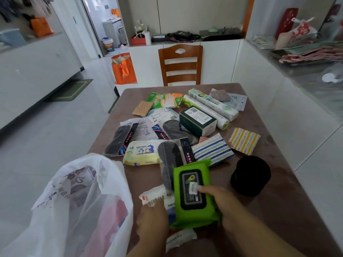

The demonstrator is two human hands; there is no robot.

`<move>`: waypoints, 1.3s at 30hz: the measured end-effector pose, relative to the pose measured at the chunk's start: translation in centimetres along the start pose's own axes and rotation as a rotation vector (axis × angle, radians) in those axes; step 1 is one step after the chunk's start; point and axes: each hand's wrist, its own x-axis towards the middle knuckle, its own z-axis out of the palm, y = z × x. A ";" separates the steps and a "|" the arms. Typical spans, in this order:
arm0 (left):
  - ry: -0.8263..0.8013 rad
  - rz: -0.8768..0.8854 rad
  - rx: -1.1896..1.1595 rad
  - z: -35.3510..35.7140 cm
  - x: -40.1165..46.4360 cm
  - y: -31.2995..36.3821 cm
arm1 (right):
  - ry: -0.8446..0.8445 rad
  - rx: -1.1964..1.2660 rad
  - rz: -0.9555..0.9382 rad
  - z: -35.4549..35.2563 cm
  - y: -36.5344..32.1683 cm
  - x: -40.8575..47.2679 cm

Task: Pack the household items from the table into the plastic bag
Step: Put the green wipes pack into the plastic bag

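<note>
A green pack of wet wipes (193, 210) with a black lid lies at the table's near edge. My right hand (220, 203) grips its right side, thumb on the lid. My left hand (152, 219) holds a white packet with red print (154, 196) beside the green pack's left edge. A white translucent plastic bag (78, 204) stands open at the lower left, with something red inside. Baby wipes (143, 152), a blue striped sponge (213, 149), a yellow striped sponge (244, 139), a green box (197, 120) and a black roll (250, 175) lie on the brown table (278, 210).
Further back on the table are glove packs (165, 99), long film rolls (213, 106) and black insoles in sleeves (120, 140). A wooden chair (181, 64) stands at the far side. An orange bag (123, 68) sits on the floor to the left.
</note>
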 end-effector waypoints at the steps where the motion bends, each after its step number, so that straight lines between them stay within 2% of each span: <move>1: -0.023 -0.135 -0.219 0.1 0.6 -0.5 | -0.081 -0.032 0.075 0.6 0.0 0.0; 2: -0.056 -0.187 -0.411 0.6 1.6 -1.5 | -0.139 -0.085 0.130 1.4 0.3 0.1; 4: -0.148 -0.192 -0.651 0.1 0.5 -1.0 | -0.184 -0.214 0.155 3.0 1.0 0.3; 5: -0.150 -0.176 -0.699 -0.9 -1.2 0.2 | -0.187 -0.269 0.154 3.6 1.2 0.2; 7: -0.281 -0.201 -0.775 -2.2 -3.1 1.5 | -0.204 -0.304 0.193 4.2 1.3 -0.2; 9: -0.424 -0.233 -0.827 -2.6 -4.2 1.7 | -0.236 -0.294 0.259 3.9 1.1 -0.8; 12: -0.480 -0.188 -0.865 -3.2 -6.6 2.1 | -0.290 -0.191 0.275 3.0 1.1 -2.2; 14: -0.479 -0.073 -0.832 -3.7 -8.0 2.3 | -0.332 -0.141 0.235 2.7 1.0 -3.5; 16: -0.492 0.040 -0.698 -5.0 -8.9 2.4 | -0.340 -0.090 0.160 2.8 0.4 -4.9; 18: -0.423 0.067 -0.672 -6.6 -8.5 2.6 | -0.329 -0.029 0.088 3.4 -0.5 -6.4; 22: -0.251 0.244 -0.517 -11.9 -5.9 2.4 | -0.301 0.076 -0.076 5.9 -3.5 -8.6; 24: -0.015 0.336 -0.387 -15.2 -4.0 2.1 | -0.337 0.028 -0.105 7.8 -4.5 -9.1; 26: 0.276 0.447 -0.078 -18.5 -2.3 1.2 | -0.409 0.103 -0.032 10.4 -4.5 -8.8; 28: 0.568 0.449 0.265 -21.1 0.1 -0.2 | -0.491 0.120 -0.002 13.5 -3.6 -7.7; 29: 0.656 0.404 0.371 -22.2 1.3 -0.8 | -0.510 0.102 0.010 15.4 -3.1 -7.4; 31: 0.634 0.290 0.502 -24.1 3.6 -1.8 | -0.508 0.054 0.018 19.1 -2.2 -5.9; 33: 0.455 0.227 0.499 -25.4 5.8 -3.0 | -0.523 0.022 0.042 22.0 -1.0 -4.1; 35: 0.320 0.260 0.447 -26.0 7.1 -4.0 | -0.529 -0.041 0.088 23.7 0.6 -2.2; 39: 0.292 0.357 0.366 -26.2 7.2 -3.9 | -0.445 -0.245 0.159 24.7 3.8 0.4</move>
